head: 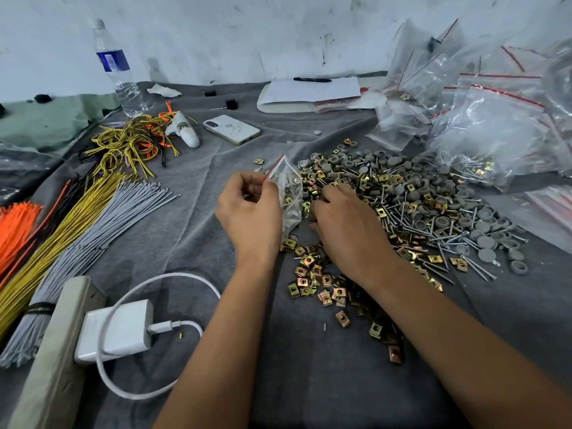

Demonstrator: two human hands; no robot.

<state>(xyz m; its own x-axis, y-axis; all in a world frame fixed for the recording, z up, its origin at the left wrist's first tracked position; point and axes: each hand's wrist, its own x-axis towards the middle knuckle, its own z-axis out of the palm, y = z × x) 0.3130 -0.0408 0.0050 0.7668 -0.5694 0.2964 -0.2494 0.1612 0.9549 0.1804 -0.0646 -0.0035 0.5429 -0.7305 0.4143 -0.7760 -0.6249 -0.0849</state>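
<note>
Our left hand point(250, 212) pinches the zip bag point(291, 193) at its mouth. Beside it our right hand point(343, 224) curls over the hardware pile point(433, 205); its grip we cannot tell.

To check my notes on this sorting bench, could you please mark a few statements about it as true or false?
1. The left hand holds a small clear zip bag with a red strip. True.
2. The right hand is raised well clear of the pile of clips and screws. False: its fingers reach down into the pile.
3. The water bottle lies on its side. False: it stands upright near the wall.
4. A black pen lies on the white paper. True.
5. The phone lies on top of the charger. False: it lies on the grey cloth, apart from the charger.
</note>
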